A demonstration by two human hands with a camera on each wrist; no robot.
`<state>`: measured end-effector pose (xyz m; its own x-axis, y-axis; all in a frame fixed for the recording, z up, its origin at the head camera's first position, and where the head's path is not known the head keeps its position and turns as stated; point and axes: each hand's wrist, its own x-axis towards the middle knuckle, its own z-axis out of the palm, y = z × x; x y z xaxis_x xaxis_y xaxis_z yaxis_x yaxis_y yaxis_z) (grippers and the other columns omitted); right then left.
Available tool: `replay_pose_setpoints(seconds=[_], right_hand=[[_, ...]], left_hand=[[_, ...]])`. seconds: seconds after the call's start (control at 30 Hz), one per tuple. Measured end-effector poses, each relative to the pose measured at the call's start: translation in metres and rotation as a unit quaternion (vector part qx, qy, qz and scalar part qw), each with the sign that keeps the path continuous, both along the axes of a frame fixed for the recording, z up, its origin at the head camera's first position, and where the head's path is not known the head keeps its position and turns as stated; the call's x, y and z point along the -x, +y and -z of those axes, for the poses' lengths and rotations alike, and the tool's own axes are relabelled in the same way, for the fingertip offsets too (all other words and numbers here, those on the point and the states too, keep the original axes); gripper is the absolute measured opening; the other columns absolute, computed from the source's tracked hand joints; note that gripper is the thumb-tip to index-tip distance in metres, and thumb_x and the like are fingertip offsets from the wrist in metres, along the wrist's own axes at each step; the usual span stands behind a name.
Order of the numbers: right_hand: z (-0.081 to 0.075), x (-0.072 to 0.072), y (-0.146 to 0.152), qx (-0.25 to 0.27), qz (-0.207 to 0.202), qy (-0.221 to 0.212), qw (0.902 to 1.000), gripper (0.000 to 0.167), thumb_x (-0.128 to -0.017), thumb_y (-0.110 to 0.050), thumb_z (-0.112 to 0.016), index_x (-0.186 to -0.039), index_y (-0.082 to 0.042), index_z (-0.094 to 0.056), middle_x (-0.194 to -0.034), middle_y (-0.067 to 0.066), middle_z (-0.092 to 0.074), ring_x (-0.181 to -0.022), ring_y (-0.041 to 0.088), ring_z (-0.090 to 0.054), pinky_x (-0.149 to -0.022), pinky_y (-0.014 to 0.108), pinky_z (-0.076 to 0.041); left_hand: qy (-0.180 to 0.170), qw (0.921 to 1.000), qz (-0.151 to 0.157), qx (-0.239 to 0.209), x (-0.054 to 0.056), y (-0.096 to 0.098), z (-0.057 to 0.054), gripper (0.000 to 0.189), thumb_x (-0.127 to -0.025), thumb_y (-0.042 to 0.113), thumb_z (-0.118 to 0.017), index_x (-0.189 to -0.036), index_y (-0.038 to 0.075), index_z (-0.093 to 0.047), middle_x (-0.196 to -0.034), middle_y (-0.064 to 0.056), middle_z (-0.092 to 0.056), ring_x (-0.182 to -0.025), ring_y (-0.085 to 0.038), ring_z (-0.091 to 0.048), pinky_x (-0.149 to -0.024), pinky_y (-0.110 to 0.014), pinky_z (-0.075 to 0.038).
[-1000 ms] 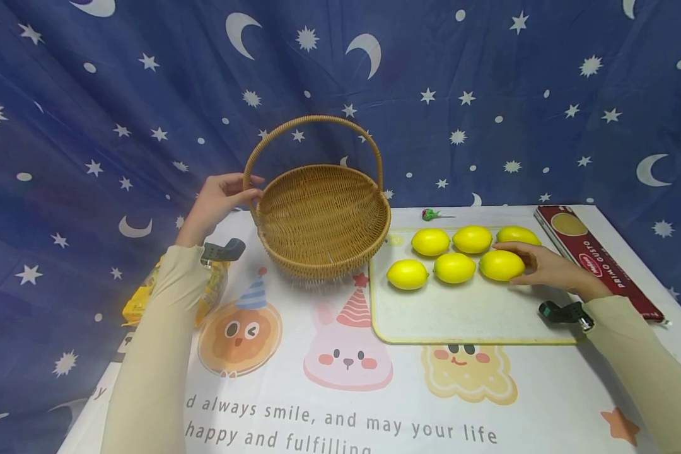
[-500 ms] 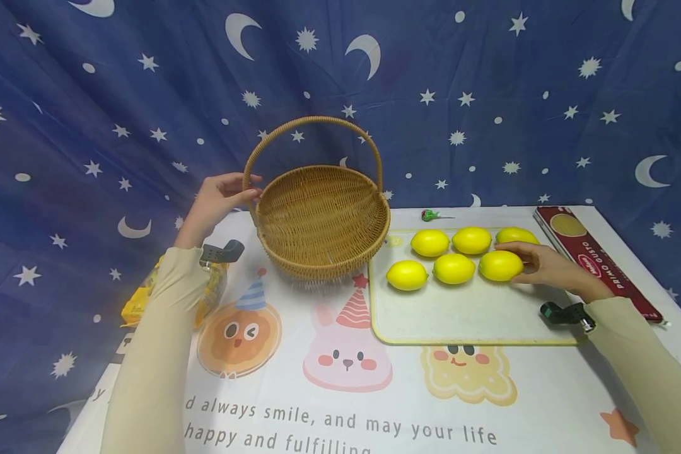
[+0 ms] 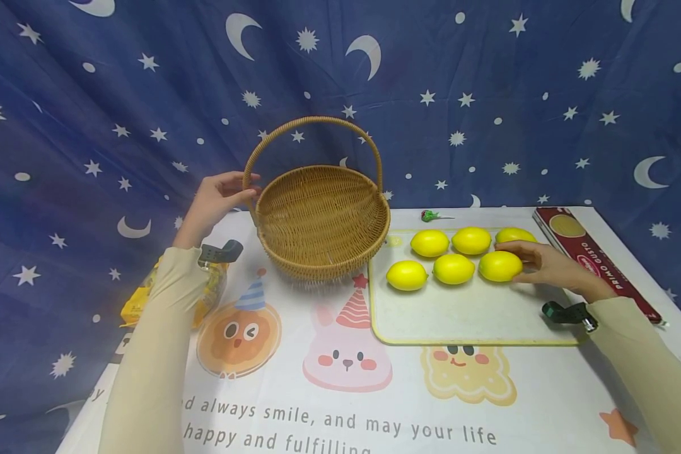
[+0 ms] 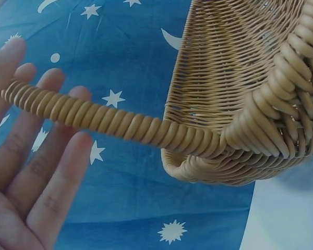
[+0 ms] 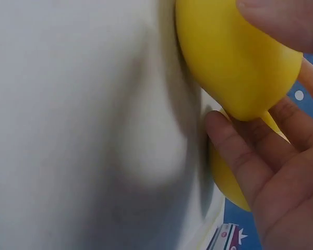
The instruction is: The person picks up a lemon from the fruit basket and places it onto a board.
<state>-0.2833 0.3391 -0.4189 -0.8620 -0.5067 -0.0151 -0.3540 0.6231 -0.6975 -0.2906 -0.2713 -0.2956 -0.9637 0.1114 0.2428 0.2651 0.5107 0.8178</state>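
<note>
My left hand point(image 3: 218, 199) holds the wicker basket point(image 3: 323, 217) at the lower left of its arched handle, thumb in front and fingers behind. In the left wrist view the wrapped handle point(image 4: 130, 125) runs across the fingers. The basket tilts so that its hollow inside faces me; nothing lies in it. My right hand point(image 3: 550, 270) grips the front-right lemon point(image 3: 499, 267) from its right side. The right wrist view has the thumb point(image 5: 287, 23) on that lemon point(image 5: 235, 57), with fingers around its far side. Several other lemons point(image 3: 454, 269) sit in two rows on the white tray point(image 3: 465, 321).
A dark red pasta box point(image 3: 598, 265) lies along the tray's right side. Behind the tray is a small green and red item with a thin stick point(image 3: 429, 215). A yellow packet point(image 3: 136, 307) lies beyond my left forearm. The starry curtain point(image 3: 318, 75) hangs behind the table.
</note>
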Motion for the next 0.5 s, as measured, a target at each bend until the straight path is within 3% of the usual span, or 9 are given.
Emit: replay_pose_setpoints(seconds=[0.23,0.5], right_hand=[[-0.009,0.004,0.005,0.042,-0.037,0.013,0.9984,0.06,-0.081,-0.008,-0.072,-0.133,0.005,-0.044,-0.124,-0.02,-0.052,-0.108,-0.019,-0.046,-0.088,0.002,-0.04],[-0.029,0.005,0.004,0.05,-0.048,0.001,0.9976,0.059,-0.083,-0.005,-0.069,-0.134,0.005,-0.042,-0.126,-0.02,-0.051,-0.11,-0.015,-0.049,-0.088,0.006,-0.044]], left_hand=[[0.02,0.9996,0.014,-0.016,-0.004,-0.001,-0.005,0.037,-0.088,0.019,-0.067,-0.122,0.007,-0.061,-0.105,0.014,-0.067,-0.09,0.004,-0.064,-0.079,-0.018,-0.052],[0.022,0.9997,0.003,-0.013,-0.004,-0.001,-0.016,0.04,-0.087,0.021,-0.067,-0.125,0.008,-0.059,-0.096,0.018,-0.066,-0.088,0.005,-0.064,-0.082,-0.021,-0.051]])
